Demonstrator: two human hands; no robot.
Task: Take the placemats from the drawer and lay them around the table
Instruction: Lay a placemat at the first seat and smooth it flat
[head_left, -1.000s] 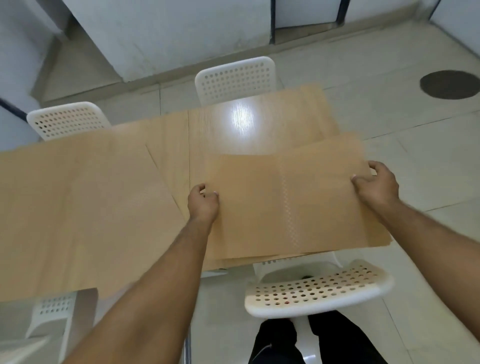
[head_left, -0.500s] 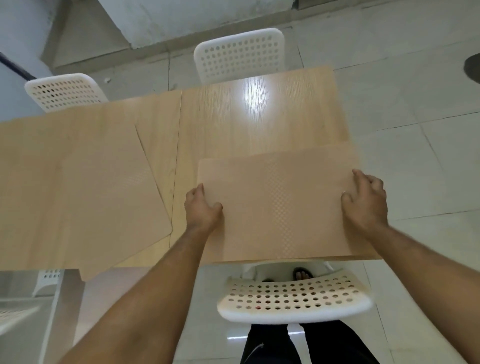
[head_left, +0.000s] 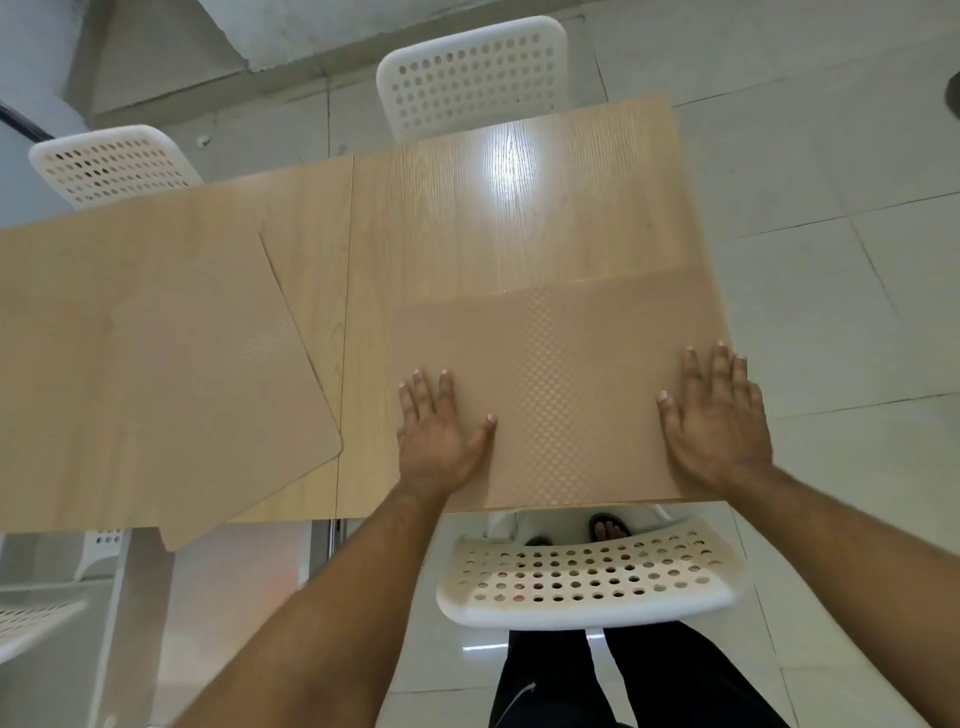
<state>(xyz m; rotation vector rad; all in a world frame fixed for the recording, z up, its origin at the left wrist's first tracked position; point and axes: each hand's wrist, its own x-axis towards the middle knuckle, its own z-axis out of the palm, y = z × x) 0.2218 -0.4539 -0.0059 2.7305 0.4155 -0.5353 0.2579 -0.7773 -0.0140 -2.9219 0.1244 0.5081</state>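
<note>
Hands (head_left: 441, 436) flat on placemat (head_left: 561, 374) — flush with table (head_left: 519, 208) edge.

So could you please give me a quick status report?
Both hands flat, open, on right mat. Left mat overhangs table edge. Nothing blocking.

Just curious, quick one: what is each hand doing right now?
Left hand: open, flat on the placemat, gripping nothing.
Right hand: open, flat on the same placemat.
</note>
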